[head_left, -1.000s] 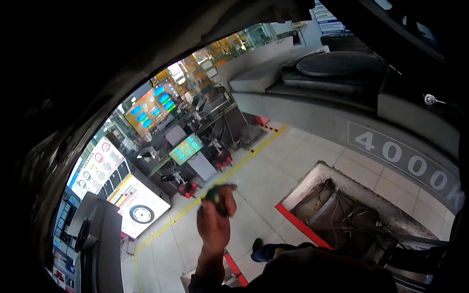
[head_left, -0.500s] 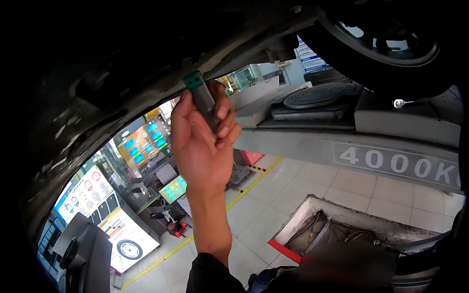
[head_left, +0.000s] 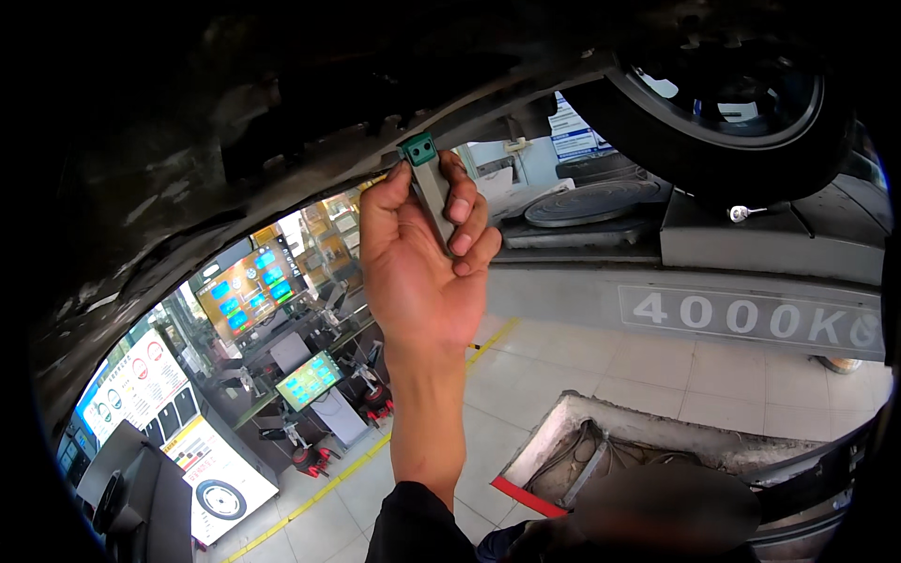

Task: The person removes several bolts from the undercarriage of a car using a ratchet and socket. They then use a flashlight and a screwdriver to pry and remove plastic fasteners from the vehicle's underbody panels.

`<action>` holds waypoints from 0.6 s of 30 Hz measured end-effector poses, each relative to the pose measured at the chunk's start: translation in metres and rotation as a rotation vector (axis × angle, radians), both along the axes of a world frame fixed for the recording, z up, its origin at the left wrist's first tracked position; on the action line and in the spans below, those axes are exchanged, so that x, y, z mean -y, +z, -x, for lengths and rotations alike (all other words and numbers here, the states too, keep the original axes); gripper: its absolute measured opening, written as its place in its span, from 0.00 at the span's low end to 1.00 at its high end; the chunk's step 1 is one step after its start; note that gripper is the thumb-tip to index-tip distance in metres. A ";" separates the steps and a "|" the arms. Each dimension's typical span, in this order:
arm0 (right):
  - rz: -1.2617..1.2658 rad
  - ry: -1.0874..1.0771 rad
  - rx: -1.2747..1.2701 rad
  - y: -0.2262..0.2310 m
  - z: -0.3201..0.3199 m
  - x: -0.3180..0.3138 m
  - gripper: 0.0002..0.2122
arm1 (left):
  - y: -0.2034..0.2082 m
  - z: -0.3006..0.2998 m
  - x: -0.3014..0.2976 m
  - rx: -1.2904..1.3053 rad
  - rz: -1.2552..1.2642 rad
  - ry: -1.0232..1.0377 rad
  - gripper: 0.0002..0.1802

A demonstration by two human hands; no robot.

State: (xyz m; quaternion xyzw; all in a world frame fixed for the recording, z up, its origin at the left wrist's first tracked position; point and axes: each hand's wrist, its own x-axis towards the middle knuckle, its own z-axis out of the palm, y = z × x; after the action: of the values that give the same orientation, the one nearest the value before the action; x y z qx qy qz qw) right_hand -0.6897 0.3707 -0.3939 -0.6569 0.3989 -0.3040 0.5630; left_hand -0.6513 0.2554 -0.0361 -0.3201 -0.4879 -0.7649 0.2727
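My left hand (head_left: pixel 427 272) is raised with its palm toward me, thumb on the left and fingers curled on the right. It grips a slim grey bar-shaped device with a green end (head_left: pixel 434 192); two dark round spots show on that end. The device tilts, its green end up, close below the lower edge of a vehicle's dark underside (head_left: pixel 253 169). From this view I cannot tell whether the two touch. My right hand is not in view.
A wheel (head_left: pixel 718 141) hangs at upper right above a grey lift platform (head_left: pixel 582 281). The platform carries a round turntable plate (head_left: pixel 591 204) and a small ratchet (head_left: pixel 746 214). Below lies a floor pit with cables (head_left: pixel 587 450). Screens (head_left: pixel 310 380) and a display cabinet (head_left: pixel 221 469) stand at left.
In the picture my left hand and the device have shifted right. The surroundings have slid left as the view turned. The device's green end faces me more, and the grip is the same.
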 end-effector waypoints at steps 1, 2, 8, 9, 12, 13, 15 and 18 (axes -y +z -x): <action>-0.005 0.002 0.009 0.002 -0.001 0.001 0.22 | 0.001 0.000 0.001 0.000 -0.008 -0.005 0.19; 0.006 0.004 0.010 0.002 -0.002 0.000 0.22 | 0.004 0.001 0.001 0.001 -0.010 -0.014 0.19; -0.005 0.047 0.000 -0.001 0.001 0.006 0.22 | 0.017 -0.001 -0.001 -0.040 -0.006 -0.032 0.19; -0.031 0.037 -0.009 -0.003 0.002 0.005 0.21 | 0.017 -0.002 -0.005 -0.023 -0.003 -0.037 0.19; -0.046 -0.006 -0.047 0.000 0.007 -0.016 0.19 | 0.013 -0.003 -0.009 -0.041 -0.007 -0.065 0.18; -0.043 -0.016 -0.066 0.004 0.007 -0.023 0.19 | 0.008 -0.007 -0.005 -0.065 -0.013 -0.120 0.19; -0.073 -0.039 -0.088 0.005 0.012 -0.039 0.18 | -0.005 -0.011 -0.003 -0.128 -0.002 -0.103 0.18; -0.143 -0.044 -0.102 0.001 0.026 -0.047 0.16 | -0.035 -0.022 -0.016 -0.133 -0.114 -0.015 0.18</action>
State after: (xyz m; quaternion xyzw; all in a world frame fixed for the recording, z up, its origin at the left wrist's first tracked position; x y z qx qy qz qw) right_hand -0.7161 0.4178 -0.3925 -0.6209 0.4620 -0.2532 0.5804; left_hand -0.6296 0.2710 -0.0709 -0.3577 -0.4221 -0.7704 0.3167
